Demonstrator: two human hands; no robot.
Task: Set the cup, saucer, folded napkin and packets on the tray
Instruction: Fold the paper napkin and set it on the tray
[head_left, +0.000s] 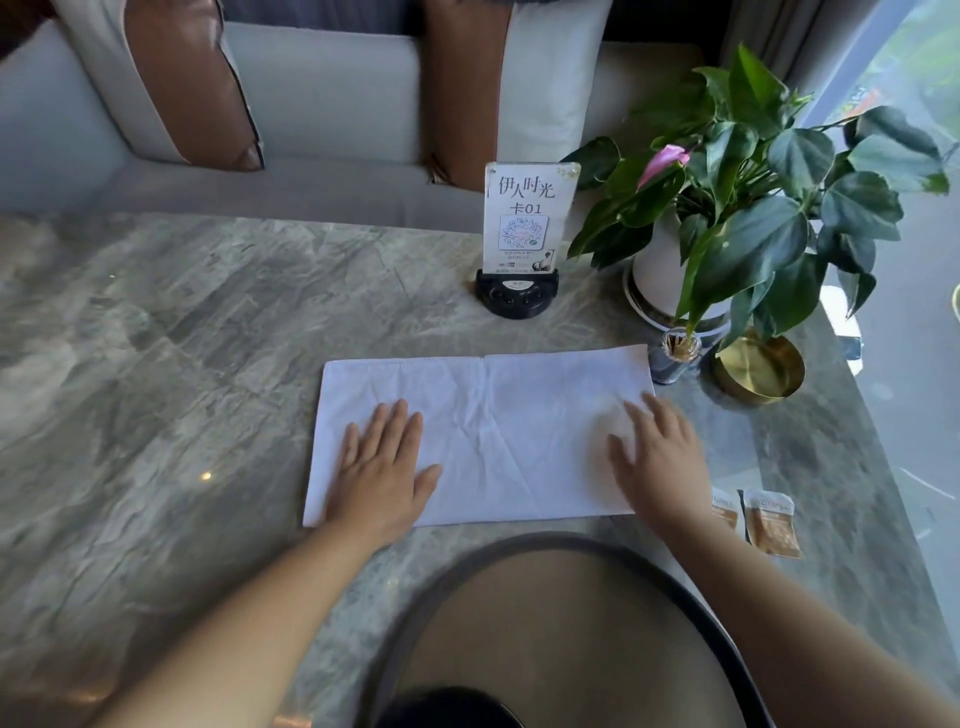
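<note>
A white napkin (498, 415) lies spread flat on the marble table, folded into a wide rectangle. My left hand (382, 467) presses flat on its left part, fingers apart. On the napkin's right edge rests my right hand (660, 457), also flat with spread fingers. Two brown and white packets (771, 522) lie on the table just right of my right wrist, one partly hidden by it. A round brown tray with a dark rim (519, 543) sits at the near edge, between my forearms. No cup or saucer is in view.
A table sign in a black stand (522, 244) stands behind the napkin. At the right are a potted plant (727, 208), a toothpick holder (675, 356) and a gold dish (758, 369). A sofa with cushions (197, 88) lies beyond the table.
</note>
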